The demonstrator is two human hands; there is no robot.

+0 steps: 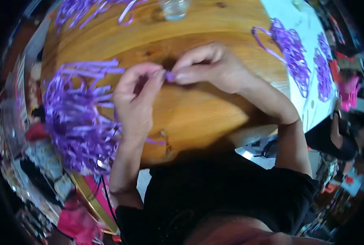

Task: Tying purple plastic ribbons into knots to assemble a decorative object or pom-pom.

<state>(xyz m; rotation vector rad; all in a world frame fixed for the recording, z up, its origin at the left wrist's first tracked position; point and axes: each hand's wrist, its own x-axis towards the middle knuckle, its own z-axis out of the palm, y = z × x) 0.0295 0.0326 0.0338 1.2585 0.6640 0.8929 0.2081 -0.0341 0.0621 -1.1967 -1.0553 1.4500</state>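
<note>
A small piece of purple ribbon [170, 76] shows between my two hands, over the wooden table [206, 114]. My left hand [136, 92] pinches one side of it between thumb and fingers. From the other side my right hand [214, 67] grips it, thumb against forefinger. Most of the piece is hidden by the fingertips, so its shape cannot be made out. Close beside my left hand lies a large loose heap of purple ribbon strips [78, 118], some ends reaching under my forearm.
More purple ribbon strips [86, 10] lie at the far left, with a clear glass [175, 10] near the far edge. At right, bundles of purple ribbon [292, 53] rest on a white surface [308, 108]. Another person [339, 134] is at the far right.
</note>
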